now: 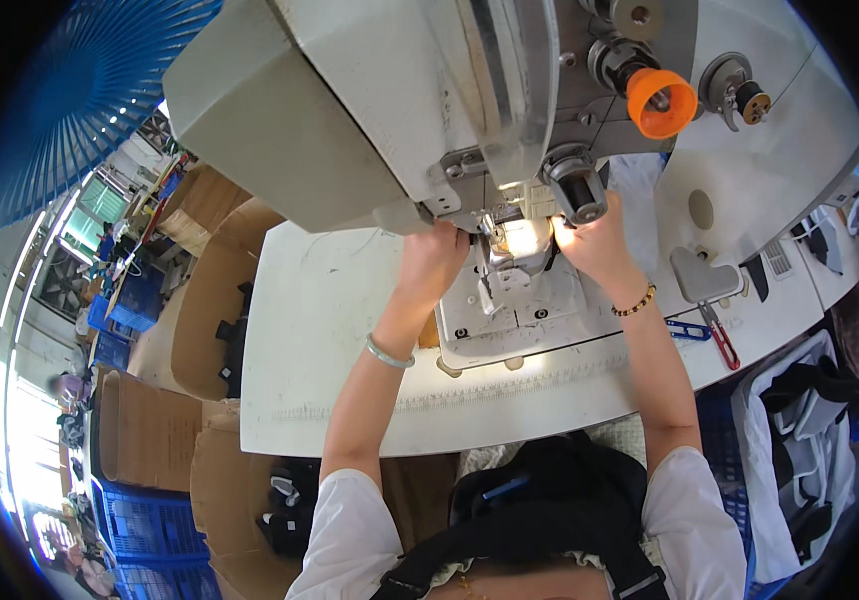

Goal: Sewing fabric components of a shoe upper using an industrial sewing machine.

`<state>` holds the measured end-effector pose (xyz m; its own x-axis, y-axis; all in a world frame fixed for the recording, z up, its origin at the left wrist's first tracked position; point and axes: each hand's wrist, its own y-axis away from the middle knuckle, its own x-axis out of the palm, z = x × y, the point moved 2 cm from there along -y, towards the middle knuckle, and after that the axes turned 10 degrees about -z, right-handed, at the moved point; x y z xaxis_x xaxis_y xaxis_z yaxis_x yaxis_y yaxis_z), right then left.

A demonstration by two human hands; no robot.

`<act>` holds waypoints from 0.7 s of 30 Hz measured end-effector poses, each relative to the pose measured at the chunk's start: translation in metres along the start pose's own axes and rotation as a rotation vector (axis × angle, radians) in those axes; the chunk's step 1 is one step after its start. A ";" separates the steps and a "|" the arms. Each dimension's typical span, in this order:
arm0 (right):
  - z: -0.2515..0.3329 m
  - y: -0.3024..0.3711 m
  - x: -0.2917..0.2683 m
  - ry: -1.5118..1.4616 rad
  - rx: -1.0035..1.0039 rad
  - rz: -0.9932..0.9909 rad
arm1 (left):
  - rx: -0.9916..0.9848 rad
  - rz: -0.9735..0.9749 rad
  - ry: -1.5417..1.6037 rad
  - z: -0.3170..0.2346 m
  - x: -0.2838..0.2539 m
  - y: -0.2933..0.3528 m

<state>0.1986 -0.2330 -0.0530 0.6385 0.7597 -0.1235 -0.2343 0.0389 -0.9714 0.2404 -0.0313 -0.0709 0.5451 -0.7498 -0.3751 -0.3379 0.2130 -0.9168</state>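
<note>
A large industrial sewing machine (409, 110) fills the top middle, its lit needle and presser-foot area (519, 240) between my two hands. My left hand (435, 262) is curled just left of the presser foot, its fingertips mostly hidden by the machine head. On the right, my right hand (597, 245) is closed with thumb and fingers at the edge of the lit area. A little dark material shows beside the fingers, too small to name. Under the hands lies the pale metal sewing plate (509, 335).
The white sewing table (309, 340) has a printed ruler near its front edge. Red-handled snips (721, 340) and a blue tool (687, 330) lie right. Cardboard boxes (214, 300) and blue crates (149, 520) stand left. A white-lined bin (799, 460) of dark and grey pieces stands right.
</note>
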 end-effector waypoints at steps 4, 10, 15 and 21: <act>-0.001 -0.001 -0.002 0.063 -0.018 0.116 | 0.089 0.123 -0.093 0.001 -0.005 0.005; -0.001 -0.005 -0.007 -0.008 -0.058 0.145 | 0.187 0.090 -0.114 -0.007 -0.008 0.006; 0.001 -0.002 -0.013 -0.016 -0.080 0.186 | 0.299 0.061 -0.132 -0.008 -0.008 0.007; 0.011 -0.002 -0.019 0.030 -0.113 0.245 | 0.236 0.157 -0.182 -0.010 -0.012 0.016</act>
<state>0.1782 -0.2405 -0.0467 0.5951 0.7176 -0.3618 -0.3022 -0.2173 -0.9282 0.2207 -0.0253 -0.0794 0.6359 -0.5764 -0.5133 -0.2533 0.4724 -0.8442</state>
